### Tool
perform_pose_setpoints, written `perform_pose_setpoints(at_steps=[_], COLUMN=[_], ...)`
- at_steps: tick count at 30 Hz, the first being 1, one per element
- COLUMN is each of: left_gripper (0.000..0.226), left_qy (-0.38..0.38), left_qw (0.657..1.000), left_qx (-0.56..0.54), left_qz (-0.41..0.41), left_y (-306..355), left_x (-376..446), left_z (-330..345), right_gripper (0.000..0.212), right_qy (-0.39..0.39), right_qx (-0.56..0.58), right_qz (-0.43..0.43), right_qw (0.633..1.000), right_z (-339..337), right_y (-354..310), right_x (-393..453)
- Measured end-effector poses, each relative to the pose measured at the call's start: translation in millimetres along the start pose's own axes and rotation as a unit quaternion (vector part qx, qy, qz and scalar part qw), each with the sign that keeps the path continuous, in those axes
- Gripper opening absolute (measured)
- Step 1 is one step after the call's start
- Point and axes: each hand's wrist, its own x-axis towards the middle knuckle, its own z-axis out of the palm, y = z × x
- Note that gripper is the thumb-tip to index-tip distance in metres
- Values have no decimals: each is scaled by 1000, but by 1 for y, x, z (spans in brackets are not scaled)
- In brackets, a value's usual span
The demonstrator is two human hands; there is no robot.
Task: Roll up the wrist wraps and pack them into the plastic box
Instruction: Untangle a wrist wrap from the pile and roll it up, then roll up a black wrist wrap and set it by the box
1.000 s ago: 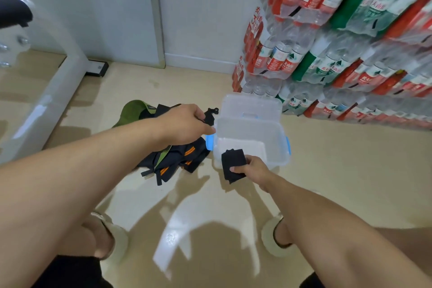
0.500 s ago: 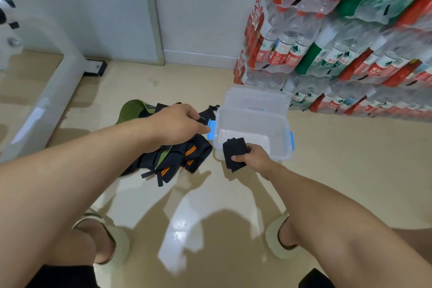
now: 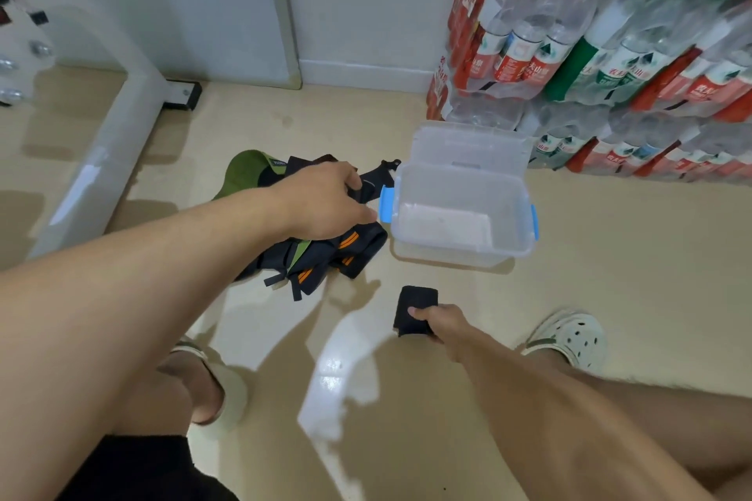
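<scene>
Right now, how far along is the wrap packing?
Early. Done: the plastic box stands open on the floor, nothing visibly packed inside. In hand: the right hand grips one rolled black wrap, held short of the box; the left hand grips into the wrap pile. Left: that pile, unrolled.

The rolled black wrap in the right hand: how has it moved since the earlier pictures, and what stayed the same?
The right hand pulled the rolled black wrap back from the plastic box rim toward the person, still gripping it. The left hand stays on the pile of wraps; the box stays open.
</scene>
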Motion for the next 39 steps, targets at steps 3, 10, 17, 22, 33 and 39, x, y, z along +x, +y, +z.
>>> perform_pose_setpoints(at_steps=[3, 10, 17, 22, 33, 39], left_gripper=[57, 53, 51, 48, 40, 42], left_qy=[-20, -26, -29, -17, 28, 97], left_qw=[999, 998, 998, 999, 993, 980], left_qx=[33, 25, 28, -4, -13, -53], left_qz=[-10, -49, -51, -51, -117, -166], left_y=[-8, -22, -22, -30, -82, -112], left_x=[0, 4, 0, -7, -19, -21], left_z=[-2, -14, -18, -28, -62, -82], right_gripper=[24, 10, 24, 9, 37, 54], right_qy=[39, 84, 84, 228, -11, -42], right_qx=[20, 63, -9, -56, -172, -216], right_qz=[14, -78, -80, -85, -230, -224], right_qw=[999, 991, 993, 968, 958, 949], right_z=[10, 22, 14, 20, 154, 221], right_y=[12, 7, -2, -11, -110, -141], right_x=[12, 37, 48, 35, -2, 16])
